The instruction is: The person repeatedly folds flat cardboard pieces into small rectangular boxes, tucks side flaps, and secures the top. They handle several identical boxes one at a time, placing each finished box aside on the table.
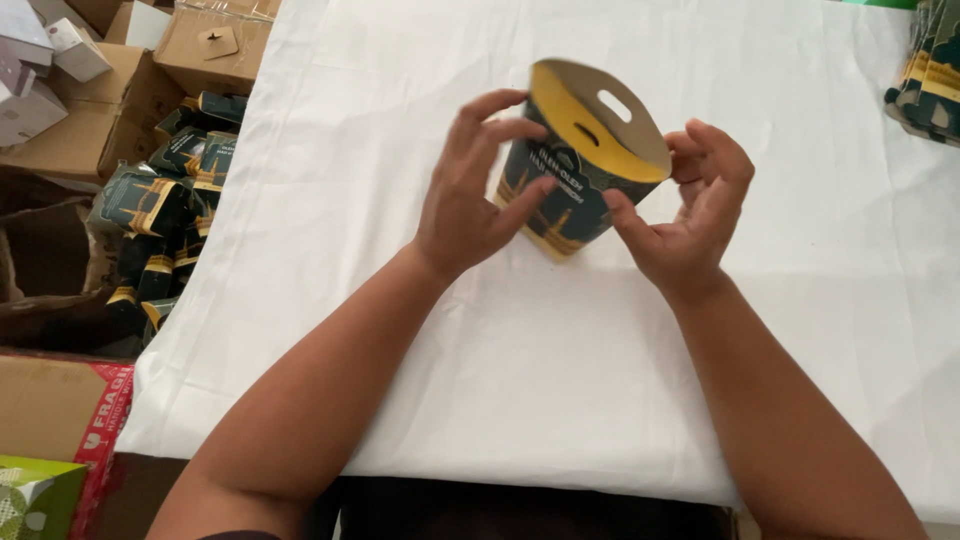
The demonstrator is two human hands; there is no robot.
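Observation:
A dark green and gold paper gift box (568,200) with a brown cardboard inside and cut-out handle slots is held above the white tablecloth (500,350). My left hand (470,195) grips its left side, fingers curled over the rim and front. On the box's right side my right hand (695,215) pinches the edge, thumb on the front. The box is partly folded into shape and tilted toward me.
A heap of finished boxes of the same green and gold kind (165,205) lies on the floor at the left, among brown cardboard cartons (110,120). A stack of flat unfolded boxes (930,80) sits at the table's far right corner. A taped carton (60,410) stands at lower left.

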